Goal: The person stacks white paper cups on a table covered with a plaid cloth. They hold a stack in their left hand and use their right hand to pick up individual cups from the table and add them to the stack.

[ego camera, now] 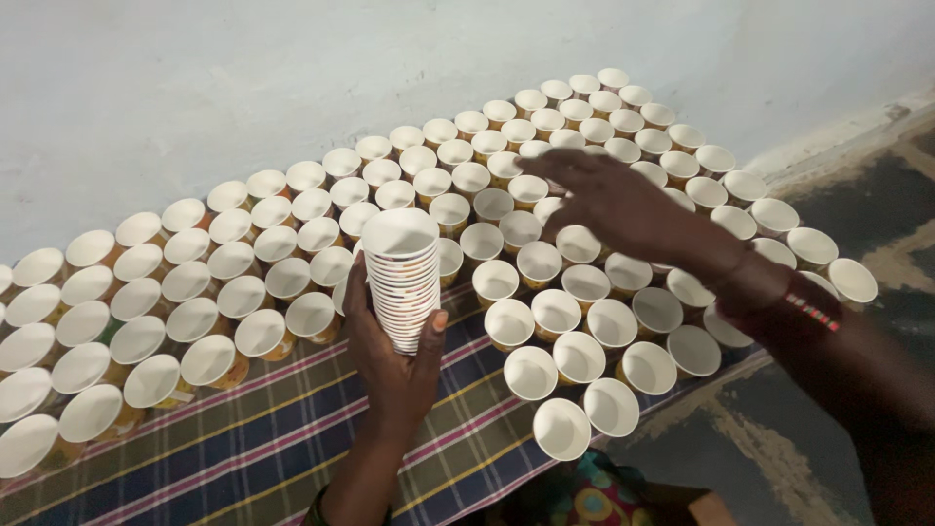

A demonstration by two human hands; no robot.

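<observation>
Left fingers [362, 292]: clenched round a tall stack of nested paper cups [402, 282], thumb on the 3 o'clock side, the rest wrapping the 9 o'clock side.
Left hand [394, 365]: comes up from 6 o'clock and holds the stack upright above the striped cloth [292, 429].
Right fingers [560, 170]: spread flat and released, nothing in them, hovering over the cups [555, 312] at about 2 o'clock from the stack; motion blur hides whether they touch any rim.
Right hand [623, 209]: reaches in from 4 o'clock, a dark sleeve with a red bangle at the wrist.
Set-out cups: dozens, white inside, yellow-patterned outside, mouths up, packed rim to rim in rows from 9 o'clock to 1 o'clock.
Surface: a blue, green and red striped cloth on the floor, bare at 6 o'clock, along a pale wall [195, 88] at 12 o'clock.
Risk, tipping: my read is the low sweeping right hand could clip a rim and, with cups touching, knock several over.
Risk, stack: the grip sits at the stack's base, so a tilt could spill the top cups.
Risk, edge: the cups at 5 o'clock stand at the cloth's edge and look easy to nudge off.
</observation>
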